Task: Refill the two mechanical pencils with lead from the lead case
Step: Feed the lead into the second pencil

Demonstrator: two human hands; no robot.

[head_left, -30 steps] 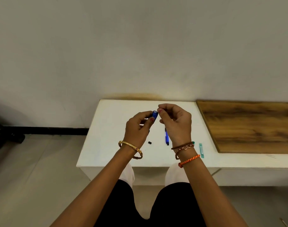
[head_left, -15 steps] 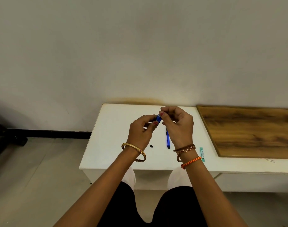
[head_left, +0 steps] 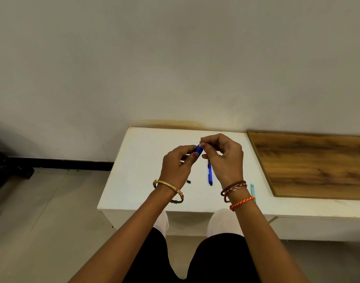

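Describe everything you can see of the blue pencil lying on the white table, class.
The second blue pencil is a slim, plastic-looking stick with a dark tip at its near end. It lies flat on the white table, pointing roughly away from the person, between the two wrists. Its far end is hidden behind the right hand, which does not plainly touch it. A small black cap lies apart on its left.

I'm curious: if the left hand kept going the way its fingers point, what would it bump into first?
Probably the right hand. The left hand holds a blue pencil pointing up toward the right hand's fingertips, which seem to be right at its tip, though depth is unclear.
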